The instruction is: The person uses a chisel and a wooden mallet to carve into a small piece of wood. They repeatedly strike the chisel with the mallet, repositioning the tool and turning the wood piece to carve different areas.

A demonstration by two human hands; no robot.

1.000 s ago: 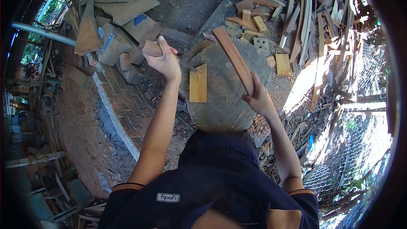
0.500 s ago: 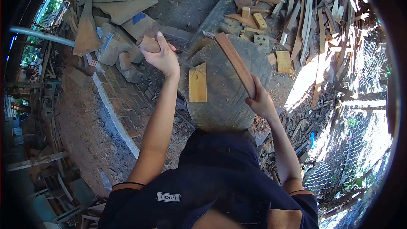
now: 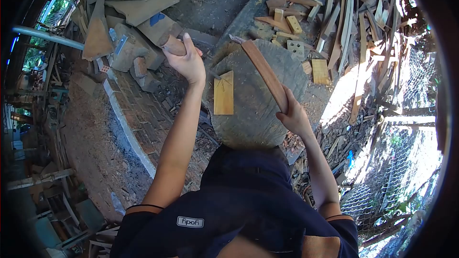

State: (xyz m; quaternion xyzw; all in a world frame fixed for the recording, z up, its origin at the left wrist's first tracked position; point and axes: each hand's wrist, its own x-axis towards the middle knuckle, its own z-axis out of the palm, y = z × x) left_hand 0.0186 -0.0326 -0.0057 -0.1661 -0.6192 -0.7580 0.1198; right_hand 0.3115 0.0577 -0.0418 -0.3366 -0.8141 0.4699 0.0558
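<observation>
My left hand point(image 3: 187, 64) is closed round the thick wooden handle point(image 3: 175, 46) of a chisel. Its thin dark shaft point(image 3: 213, 73) slants toward a small yellow wooden block point(image 3: 223, 100), though whether the tip touches is hard to tell. Fanning lines mark the upper part of that block, which lies flat on a round wooden stump point(image 3: 258, 100). In my right hand point(image 3: 295, 114) is one end of a long brown wooden bar point(image 3: 266, 71), tilted across the stump's right side with its far end toward the top.
Beyond the stump, to the right, lie several small wood blocks, one with holes point(image 3: 295, 48), and a yellow piece point(image 3: 320, 71). Long wood strips point(image 3: 342, 19) pile up behind them. Large wooden boards point(image 3: 143, 9) are stacked at the upper left. Wire mesh point(image 3: 411, 153) stands on the right.
My left hand and the chisel handle have shifted slightly right. My right hand and the wooden bar are almost unmoved; the yellow block stays in place.
</observation>
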